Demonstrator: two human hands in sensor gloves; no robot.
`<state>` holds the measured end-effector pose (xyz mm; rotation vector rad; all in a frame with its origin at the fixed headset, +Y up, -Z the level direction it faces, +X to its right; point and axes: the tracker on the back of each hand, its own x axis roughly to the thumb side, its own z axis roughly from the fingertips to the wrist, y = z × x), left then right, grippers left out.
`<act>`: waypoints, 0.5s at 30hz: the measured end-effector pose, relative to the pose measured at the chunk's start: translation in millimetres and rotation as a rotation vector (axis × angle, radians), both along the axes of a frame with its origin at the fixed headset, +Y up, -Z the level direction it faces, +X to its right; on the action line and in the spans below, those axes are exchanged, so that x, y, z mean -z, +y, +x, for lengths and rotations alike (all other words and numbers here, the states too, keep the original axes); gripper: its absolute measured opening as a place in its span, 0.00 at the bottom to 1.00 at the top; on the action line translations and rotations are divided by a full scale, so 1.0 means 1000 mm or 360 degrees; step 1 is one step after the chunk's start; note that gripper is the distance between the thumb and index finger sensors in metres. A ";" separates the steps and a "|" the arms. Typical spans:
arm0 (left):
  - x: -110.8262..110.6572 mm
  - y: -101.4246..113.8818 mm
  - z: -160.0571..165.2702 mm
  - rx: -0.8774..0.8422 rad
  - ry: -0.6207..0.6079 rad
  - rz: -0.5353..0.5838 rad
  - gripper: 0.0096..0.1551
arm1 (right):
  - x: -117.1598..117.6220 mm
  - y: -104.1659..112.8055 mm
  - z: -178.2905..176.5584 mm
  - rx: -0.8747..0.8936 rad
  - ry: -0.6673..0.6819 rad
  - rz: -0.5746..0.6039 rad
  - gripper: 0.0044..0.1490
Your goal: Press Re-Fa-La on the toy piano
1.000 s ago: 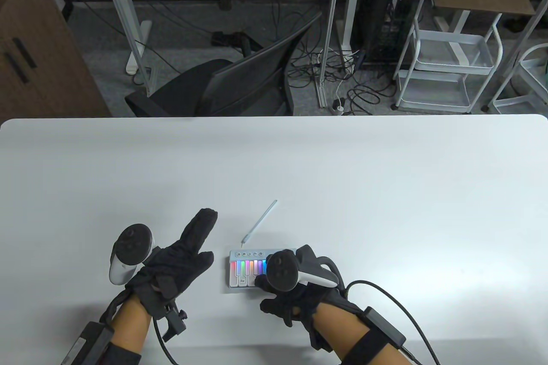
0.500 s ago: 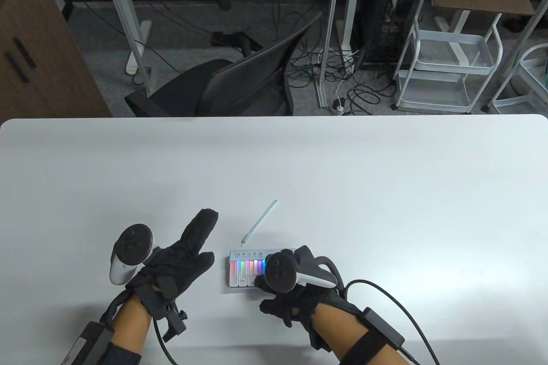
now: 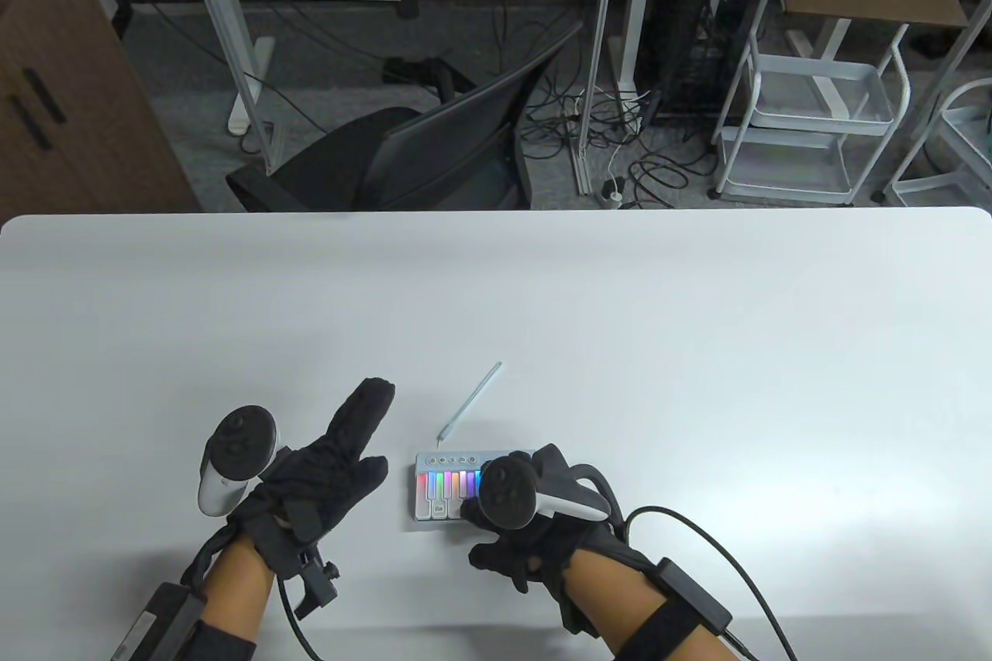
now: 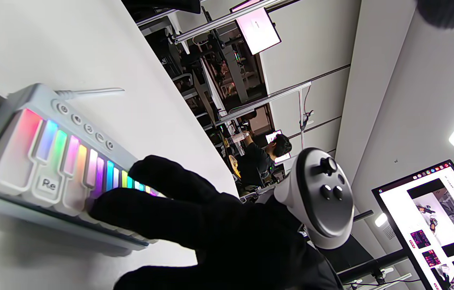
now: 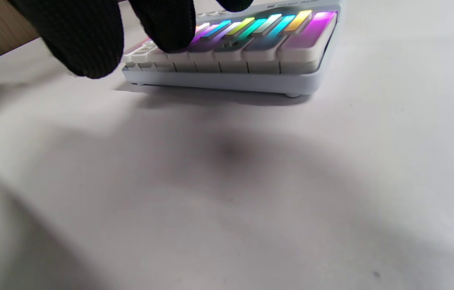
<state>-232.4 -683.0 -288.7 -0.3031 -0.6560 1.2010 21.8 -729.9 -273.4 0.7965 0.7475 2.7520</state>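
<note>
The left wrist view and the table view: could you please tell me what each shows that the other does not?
Only the left wrist view shows the right fingers lying on white keys right of the Re key. Only the table view shows the left hand resting flat on the table, apart from the piano. Both show the lit piano, its cable and the right hand.

overhead view, two close wrist views

One toy piano (image 3: 442,490) sits at lower centre of the table view, with one cable (image 3: 470,401) running up from it. Two gloved hands show: the left hand (image 3: 322,475) and the right hand (image 3: 535,537). One white table (image 3: 697,351). One key is labelled "Re" (image 4: 48,184).
</note>
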 end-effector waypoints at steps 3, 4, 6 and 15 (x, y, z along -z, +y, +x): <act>0.000 0.000 0.000 0.0002 -0.0002 0.0001 0.56 | 0.002 0.009 0.004 0.0072 -0.0014 0.0033 0.43; 0.000 0.000 0.000 0.0002 -0.0001 0.0003 0.56 | 0.002 0.011 0.004 0.0083 -0.0019 0.0042 0.44; 0.000 0.000 -0.001 -0.0004 0.0001 0.0004 0.56 | 0.003 0.016 0.007 0.0109 -0.0029 0.0064 0.44; 0.000 0.001 -0.001 -0.0006 0.0004 0.0005 0.56 | 0.005 0.037 0.019 0.0191 -0.0075 0.0125 0.44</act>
